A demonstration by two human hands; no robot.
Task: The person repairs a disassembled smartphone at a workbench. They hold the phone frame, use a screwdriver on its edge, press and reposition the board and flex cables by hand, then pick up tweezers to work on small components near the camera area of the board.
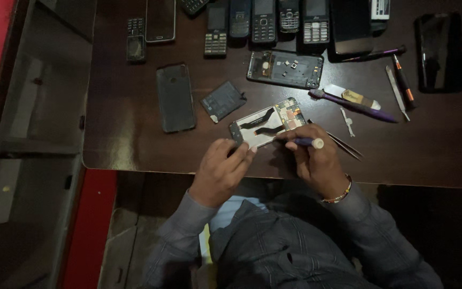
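1. Left hand [221, 168] pins down the near corner of the opened phone [267, 124], fingers curled onto its edge.
2. Right hand [316, 160] is closed around a blue screwdriver [301, 142], tip on the phone's board.
3. Phone sits near the dark table's [124, 128] front edge.
4. Beside it: loose battery [222, 100], back cover [175, 97], tweezers [344, 144], purple toothbrush [356, 106], row of old keypad phones [263, 21] at the back.

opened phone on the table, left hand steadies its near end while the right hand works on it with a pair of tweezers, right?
Not quite. In the head view the left hand does steady the near end of the opened phone, but the right hand holds a blue-handled screwdriver, not tweezers. The tweezers lie unheld on the table just right of that hand.
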